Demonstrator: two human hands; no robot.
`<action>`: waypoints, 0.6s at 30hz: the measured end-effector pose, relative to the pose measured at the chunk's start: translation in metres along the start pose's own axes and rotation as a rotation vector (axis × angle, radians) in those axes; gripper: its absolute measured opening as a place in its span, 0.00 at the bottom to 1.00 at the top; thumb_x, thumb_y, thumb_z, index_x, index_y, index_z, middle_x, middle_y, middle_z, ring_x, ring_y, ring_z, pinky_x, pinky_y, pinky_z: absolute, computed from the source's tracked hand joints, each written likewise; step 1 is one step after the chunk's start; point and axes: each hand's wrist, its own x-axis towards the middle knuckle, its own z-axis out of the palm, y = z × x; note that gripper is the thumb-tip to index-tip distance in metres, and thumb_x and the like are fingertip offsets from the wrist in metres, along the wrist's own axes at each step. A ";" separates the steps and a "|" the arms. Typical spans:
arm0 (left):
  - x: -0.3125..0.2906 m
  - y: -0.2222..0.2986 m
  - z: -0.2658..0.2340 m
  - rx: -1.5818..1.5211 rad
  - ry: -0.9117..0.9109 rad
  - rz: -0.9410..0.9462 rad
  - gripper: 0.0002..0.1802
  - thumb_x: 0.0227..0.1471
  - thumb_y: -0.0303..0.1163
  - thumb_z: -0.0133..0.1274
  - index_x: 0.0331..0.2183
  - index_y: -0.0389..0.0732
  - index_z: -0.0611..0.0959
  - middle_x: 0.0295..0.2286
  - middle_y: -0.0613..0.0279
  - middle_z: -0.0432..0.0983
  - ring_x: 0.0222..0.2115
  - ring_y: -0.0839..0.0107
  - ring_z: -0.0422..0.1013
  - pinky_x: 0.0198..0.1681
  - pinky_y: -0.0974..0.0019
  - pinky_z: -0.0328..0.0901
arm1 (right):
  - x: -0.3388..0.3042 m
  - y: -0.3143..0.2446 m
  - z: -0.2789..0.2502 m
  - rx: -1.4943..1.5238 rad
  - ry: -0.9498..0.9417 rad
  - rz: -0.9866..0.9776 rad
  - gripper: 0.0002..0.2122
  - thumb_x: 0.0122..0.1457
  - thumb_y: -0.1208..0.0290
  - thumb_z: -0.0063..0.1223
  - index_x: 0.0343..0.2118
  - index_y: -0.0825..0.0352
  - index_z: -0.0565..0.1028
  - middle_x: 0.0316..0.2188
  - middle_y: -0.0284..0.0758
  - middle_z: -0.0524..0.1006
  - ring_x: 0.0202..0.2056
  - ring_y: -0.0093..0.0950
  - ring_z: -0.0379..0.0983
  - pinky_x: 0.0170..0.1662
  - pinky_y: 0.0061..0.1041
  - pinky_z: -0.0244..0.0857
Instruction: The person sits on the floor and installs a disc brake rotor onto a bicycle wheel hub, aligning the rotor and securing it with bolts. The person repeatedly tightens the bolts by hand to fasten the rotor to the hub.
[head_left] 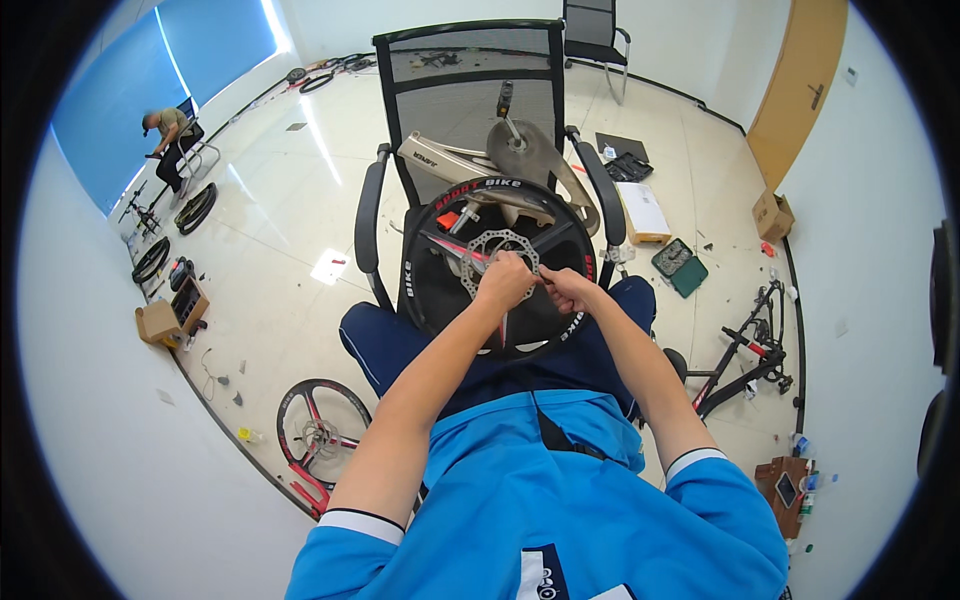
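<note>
Left hand and right hand at silver brake disc of black wheel, each grip's state unclear.

The left hand hides part of the brake disc.

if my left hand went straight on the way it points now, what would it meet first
Most likely the silver brake disc on the black wheel: the left hand is right at it, though whether they already touch is unclear from this view.
</note>
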 end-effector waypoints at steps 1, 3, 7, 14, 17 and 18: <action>0.000 -0.001 0.002 0.009 0.012 0.003 0.34 0.51 0.58 0.51 0.24 0.32 0.84 0.24 0.53 0.74 0.29 0.60 0.70 0.30 0.67 0.69 | 0.000 -0.004 0.000 -0.047 0.017 0.004 0.25 0.64 0.42 0.41 0.17 0.56 0.60 0.12 0.20 0.51 0.11 0.15 0.43 0.14 0.15 0.37; 0.001 0.001 0.004 -0.013 0.060 -0.027 0.34 0.52 0.59 0.49 0.23 0.33 0.84 0.23 0.53 0.75 0.29 0.60 0.70 0.31 0.66 0.67 | 0.001 -0.003 -0.006 -0.050 -0.017 0.048 0.23 0.64 0.43 0.43 0.20 0.57 0.65 0.14 0.20 0.52 0.12 0.14 0.44 0.15 0.16 0.38; 0.006 0.002 -0.002 0.034 -0.070 0.033 0.34 0.54 0.59 0.47 0.23 0.34 0.84 0.23 0.52 0.76 0.28 0.58 0.72 0.34 0.63 0.66 | 0.010 -0.003 -0.012 -0.095 0.051 0.023 0.21 0.64 0.43 0.44 0.25 0.57 0.72 0.15 0.20 0.54 0.14 0.15 0.46 0.16 0.16 0.39; -0.002 0.000 0.007 -0.147 0.078 -0.104 0.34 0.54 0.58 0.49 0.25 0.30 0.83 0.25 0.52 0.76 0.31 0.58 0.72 0.35 0.64 0.67 | -0.003 -0.016 -0.003 -0.270 0.095 0.013 0.28 0.61 0.38 0.43 0.16 0.58 0.61 0.11 0.21 0.52 0.11 0.16 0.45 0.15 0.18 0.39; -0.006 0.004 0.004 -0.128 0.106 -0.103 0.34 0.54 0.58 0.49 0.26 0.30 0.83 0.25 0.52 0.76 0.30 0.59 0.72 0.35 0.64 0.67 | -0.007 -0.016 -0.005 -0.140 0.046 0.041 0.29 0.62 0.36 0.39 0.16 0.57 0.59 0.11 0.20 0.51 0.12 0.15 0.43 0.15 0.18 0.39; -0.006 0.004 0.004 -0.132 0.118 -0.106 0.34 0.54 0.58 0.50 0.26 0.31 0.83 0.25 0.52 0.76 0.30 0.59 0.72 0.35 0.64 0.67 | -0.007 -0.016 -0.004 -0.082 0.027 0.054 0.29 0.62 0.35 0.37 0.16 0.57 0.59 0.11 0.20 0.50 0.12 0.15 0.43 0.15 0.18 0.38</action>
